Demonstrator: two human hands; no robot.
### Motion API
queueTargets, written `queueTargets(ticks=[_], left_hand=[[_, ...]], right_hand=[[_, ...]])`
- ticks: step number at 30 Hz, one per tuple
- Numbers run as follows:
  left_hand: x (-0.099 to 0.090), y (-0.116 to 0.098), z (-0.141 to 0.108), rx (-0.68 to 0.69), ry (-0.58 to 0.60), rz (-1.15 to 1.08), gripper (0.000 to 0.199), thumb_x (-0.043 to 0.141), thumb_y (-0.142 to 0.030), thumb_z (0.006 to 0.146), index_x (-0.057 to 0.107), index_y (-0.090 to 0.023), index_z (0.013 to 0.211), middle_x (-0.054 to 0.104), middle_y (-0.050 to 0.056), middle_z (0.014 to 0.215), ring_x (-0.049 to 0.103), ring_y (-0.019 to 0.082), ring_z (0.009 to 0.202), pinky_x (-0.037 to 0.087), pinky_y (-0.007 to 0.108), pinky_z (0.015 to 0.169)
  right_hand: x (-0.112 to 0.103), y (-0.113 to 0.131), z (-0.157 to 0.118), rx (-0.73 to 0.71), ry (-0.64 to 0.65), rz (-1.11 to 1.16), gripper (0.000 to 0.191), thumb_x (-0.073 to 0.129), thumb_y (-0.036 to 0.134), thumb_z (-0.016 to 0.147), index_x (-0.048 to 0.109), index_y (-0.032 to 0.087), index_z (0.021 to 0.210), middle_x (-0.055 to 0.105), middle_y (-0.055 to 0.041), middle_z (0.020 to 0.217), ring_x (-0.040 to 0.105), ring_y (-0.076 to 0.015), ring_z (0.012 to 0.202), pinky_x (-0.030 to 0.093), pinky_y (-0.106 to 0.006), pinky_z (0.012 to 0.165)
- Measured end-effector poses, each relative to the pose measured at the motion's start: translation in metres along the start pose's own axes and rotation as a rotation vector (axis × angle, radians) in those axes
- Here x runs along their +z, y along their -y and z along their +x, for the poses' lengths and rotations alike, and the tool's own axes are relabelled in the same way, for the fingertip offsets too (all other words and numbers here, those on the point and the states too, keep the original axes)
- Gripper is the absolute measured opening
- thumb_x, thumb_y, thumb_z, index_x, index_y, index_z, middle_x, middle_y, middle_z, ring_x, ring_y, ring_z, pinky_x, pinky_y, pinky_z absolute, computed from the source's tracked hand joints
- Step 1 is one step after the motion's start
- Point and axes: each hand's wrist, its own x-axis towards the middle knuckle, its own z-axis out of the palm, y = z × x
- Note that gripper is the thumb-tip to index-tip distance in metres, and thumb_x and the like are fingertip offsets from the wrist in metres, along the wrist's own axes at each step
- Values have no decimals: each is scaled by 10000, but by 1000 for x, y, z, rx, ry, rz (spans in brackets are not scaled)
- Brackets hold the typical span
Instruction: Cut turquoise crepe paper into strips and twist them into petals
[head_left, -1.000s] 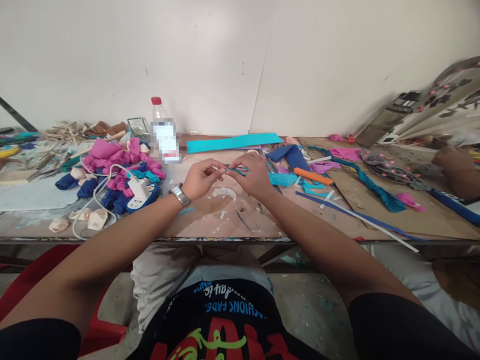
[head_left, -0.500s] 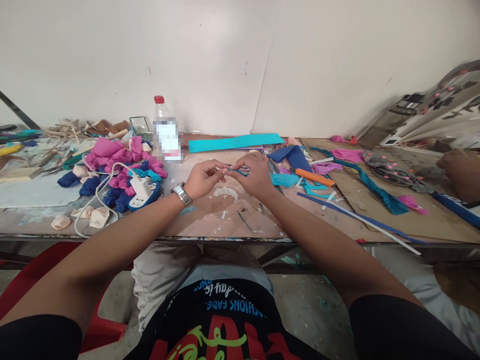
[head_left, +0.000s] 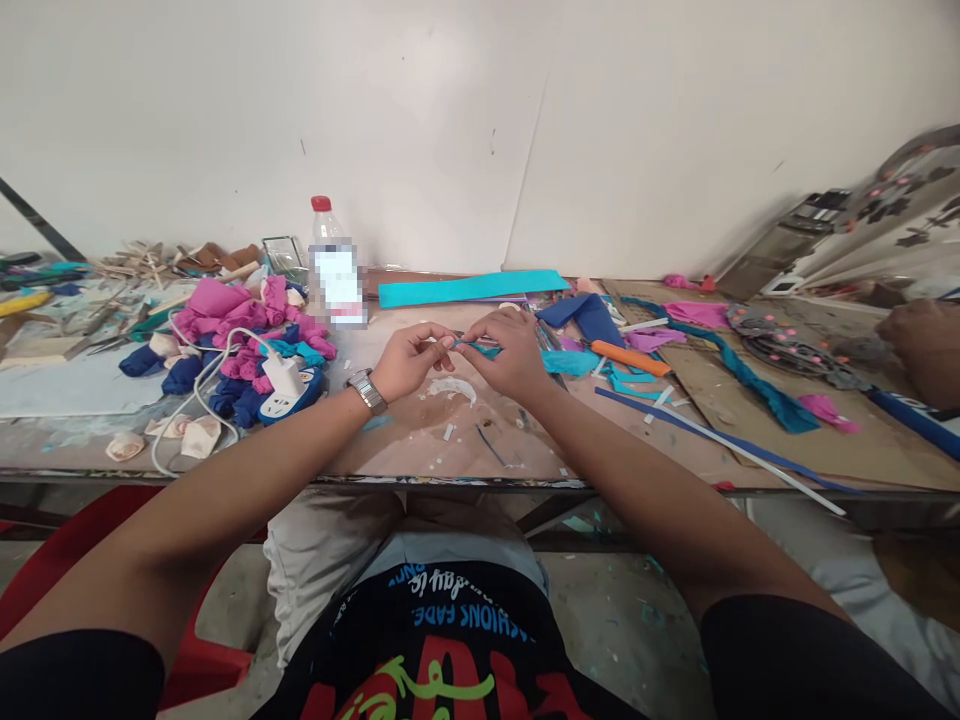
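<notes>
My left hand (head_left: 411,362), with a metal watch (head_left: 366,391) at its wrist, is closed in a pinch over the middle of the table. Its fingertips meet those of my right hand (head_left: 508,350). Between them shows a small piece of teal material (head_left: 486,351), pinched by my right hand; most of it is hidden by the fingers. Whatever my left fingertips pinch is too small to name. Just behind the hands lies a long turquoise strip (head_left: 472,287). An orange-handled tool (head_left: 630,357) rests right of my right hand.
Pink and blue crumpled pieces (head_left: 225,310), a white charger (head_left: 283,376) and a power strip (head_left: 289,403) lie at left. Behind them stand a bottle (head_left: 322,220) and a lit phone (head_left: 339,280). Blue and white strips (head_left: 750,455) and cardboard (head_left: 862,440) are at right, near another person's hand (head_left: 919,350).
The whole view has shifted very slightly. Both hands stay together in nearly the same place, with only small changes at the fingers.
</notes>
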Motion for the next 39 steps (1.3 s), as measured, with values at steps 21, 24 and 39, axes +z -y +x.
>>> queueTargets(ticks=[21, 24, 39], left_hand=[[2, 2, -2, -8, -76, 51, 453, 786, -565, 821, 771, -147, 997, 736, 46, 660, 730, 171, 625, 558, 265, 613], [4, 2, -3, -10, -96, 49, 446, 784, -561, 824, 777, -150, 998, 732, 43, 654, 731, 173, 629, 551, 262, 609], [2, 1, -3, 6, -74, 65, 400, 752, -528, 866, 799, -156, 1007, 737, 49, 670, 687, 144, 604, 520, 240, 568]], right_hand=[[-1, 3, 1, 50, 7, 6, 168, 704, 356, 885, 640, 231, 793, 744, -39, 896, 616, -256, 982, 335, -461, 973], [0, 3, 0, 65, 1, -5, 171, 719, 358, 879, 644, 231, 792, 743, -40, 885, 608, -263, 1003, 333, -461, 974], [-5, 6, 2, 15, -18, -13, 182, 720, 403, 908, 702, 245, 820, 756, -38, 904, 574, -274, 1044, 359, -464, 961]])
